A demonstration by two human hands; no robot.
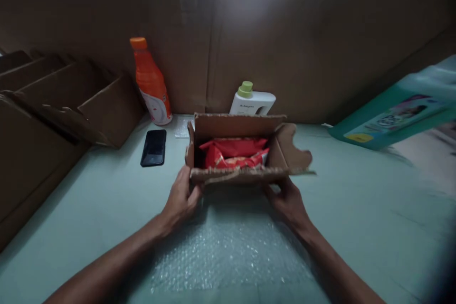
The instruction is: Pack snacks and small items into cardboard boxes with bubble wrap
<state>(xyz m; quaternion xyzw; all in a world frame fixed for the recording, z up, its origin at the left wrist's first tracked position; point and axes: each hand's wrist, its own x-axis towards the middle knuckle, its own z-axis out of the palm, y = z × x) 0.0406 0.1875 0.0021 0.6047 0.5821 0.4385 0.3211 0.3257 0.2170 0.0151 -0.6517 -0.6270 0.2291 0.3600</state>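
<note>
An open cardboard box (235, 126) with ragged, torn edges is between my two hands. Inside it lie red shiny packets (235, 152); how many is hard to make out. My left hand (182, 194) grips the box's near left corner, thumb toward the front. Its lower right side is held by my right hand (287, 198), whose fingertips are partly hidden under the front edge. A torn flap sticks out at the box's right end. On the table in front of me a sheet of bubble wrap (231, 256) lies flat, nearer than the box.
Behind the box stands a white bottle with a green cap (252, 99). An orange bottle (151, 83) and a black phone (154, 148) are to the left, beside cardboard bins (110, 111). A large teal jug (395, 109) leans at right. A cardboard wall (302, 47) closes the back.
</note>
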